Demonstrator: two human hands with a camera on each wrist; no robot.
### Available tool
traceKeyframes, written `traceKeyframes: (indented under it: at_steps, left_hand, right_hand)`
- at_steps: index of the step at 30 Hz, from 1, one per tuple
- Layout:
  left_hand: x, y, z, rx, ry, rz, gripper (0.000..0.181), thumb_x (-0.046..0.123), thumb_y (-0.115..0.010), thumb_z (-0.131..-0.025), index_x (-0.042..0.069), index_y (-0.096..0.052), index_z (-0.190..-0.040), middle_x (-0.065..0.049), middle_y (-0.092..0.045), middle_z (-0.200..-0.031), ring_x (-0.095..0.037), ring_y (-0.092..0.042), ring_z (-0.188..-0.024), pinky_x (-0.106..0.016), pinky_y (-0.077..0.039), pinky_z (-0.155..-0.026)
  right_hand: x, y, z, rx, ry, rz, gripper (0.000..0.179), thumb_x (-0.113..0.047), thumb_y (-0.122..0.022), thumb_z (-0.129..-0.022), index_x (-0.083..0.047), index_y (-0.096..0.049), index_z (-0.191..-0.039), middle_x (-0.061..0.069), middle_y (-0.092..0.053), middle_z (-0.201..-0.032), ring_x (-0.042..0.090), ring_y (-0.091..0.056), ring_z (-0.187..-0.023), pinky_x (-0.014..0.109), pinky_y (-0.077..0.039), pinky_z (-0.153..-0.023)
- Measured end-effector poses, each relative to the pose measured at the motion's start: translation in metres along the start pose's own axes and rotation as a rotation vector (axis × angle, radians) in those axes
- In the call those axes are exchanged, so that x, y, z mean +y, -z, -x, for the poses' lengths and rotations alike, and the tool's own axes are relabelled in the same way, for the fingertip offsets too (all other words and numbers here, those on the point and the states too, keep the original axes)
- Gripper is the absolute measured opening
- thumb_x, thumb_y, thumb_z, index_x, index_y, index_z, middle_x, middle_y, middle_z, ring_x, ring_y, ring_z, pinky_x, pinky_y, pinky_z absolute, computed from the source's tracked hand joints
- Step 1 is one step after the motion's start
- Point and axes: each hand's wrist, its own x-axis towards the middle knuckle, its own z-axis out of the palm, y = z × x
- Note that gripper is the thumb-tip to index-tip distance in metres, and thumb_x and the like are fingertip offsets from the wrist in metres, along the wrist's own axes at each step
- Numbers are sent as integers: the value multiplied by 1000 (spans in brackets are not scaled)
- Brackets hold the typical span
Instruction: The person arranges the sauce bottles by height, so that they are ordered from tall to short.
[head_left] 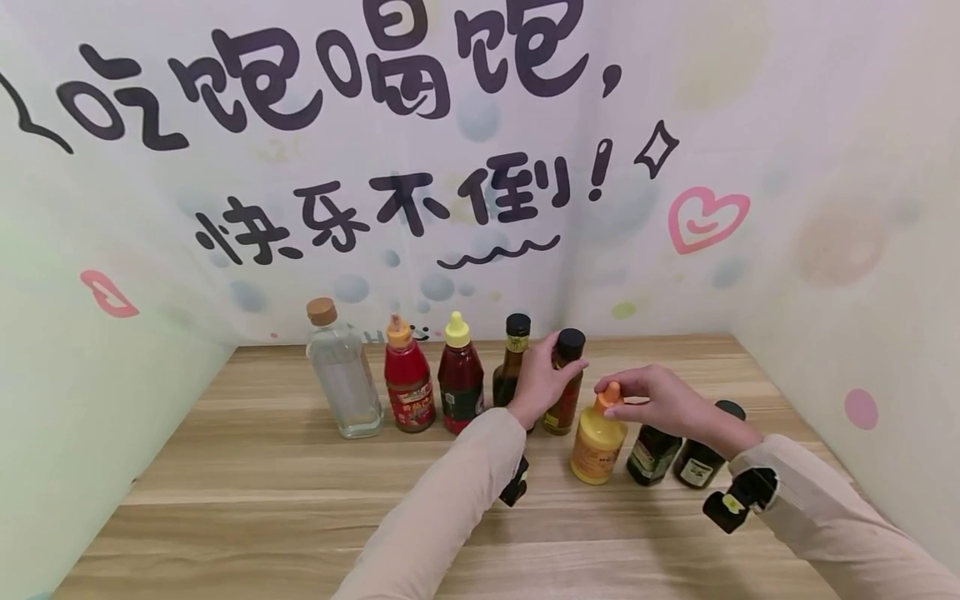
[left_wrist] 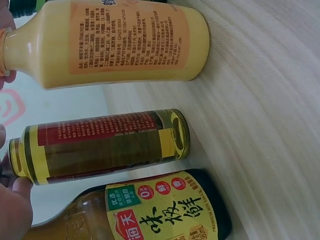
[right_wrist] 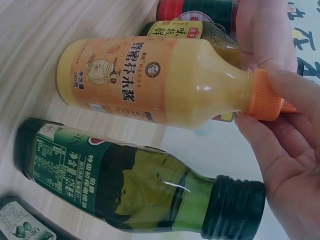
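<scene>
The yellow squeeze bottle (head_left: 597, 450) stood at roughly five o'clock from the head view's centre, the right hand (head_left: 663, 400) pinching its orange cap (right_wrist: 265, 95). It looked to be soft plastic, fairly light and likely to dent under pressure, so the stiff cap or the shoulder would have served best for a hold. At its eleven o'clock, the left hand (head_left: 540, 379) gripped the neck of a black-capped glass bottle (head_left: 561, 412), probably heavier, slick and breakable; the narrow neck suited fingertips. Close by at three o'clock, a green glass bottle (head_left: 652, 457) crowded the right hand, with a dark bottle (head_left: 697, 468) beyond. Toward ten o'clock, a soy sauce bottle (head_left: 507, 379) left the left hand little room.
</scene>
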Motion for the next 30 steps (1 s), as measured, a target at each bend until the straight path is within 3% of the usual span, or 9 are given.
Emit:
traceKeyframes:
  at_steps: [8, 18, 30]
  left_hand:
    - [0, 2, -2, -32, 17, 9, 40, 21, -67, -79, 6, -56, -113, -5, -62, -99, -10, -55, -81, -19, -45, -71]
    - [3, 5, 0, -45, 23, 12, 41, 20, -67, -79, 5, -55, -115, -6, -62, -101, -12, -56, -84, -21, -46, -73]
    - [2, 4, -1, -39, -1, 11, 38, 20, -68, -78, 5, -57, -111, -5, -63, -96, -9, -53, -76, -17, -44, -66]
  right_hand:
    - [-2, -2, 0, 28, -14, 45, 30, -13, -67, -78, 0, -60, -104, 13, -62, -99, 28, -59, -92, 40, -48, -77]
    - [-3, -2, -2, 8, 6, 77, 30, -9, -68, -76, 2, -60, -104, 14, -61, -100, 26, -60, -90, 35, -49, -75]
    - [-3, -2, -4, -4, 5, 97, 30, -8, -69, -76, 0, -60, -103, 13, -60, -100, 25, -59, -90, 36, -49, -76]
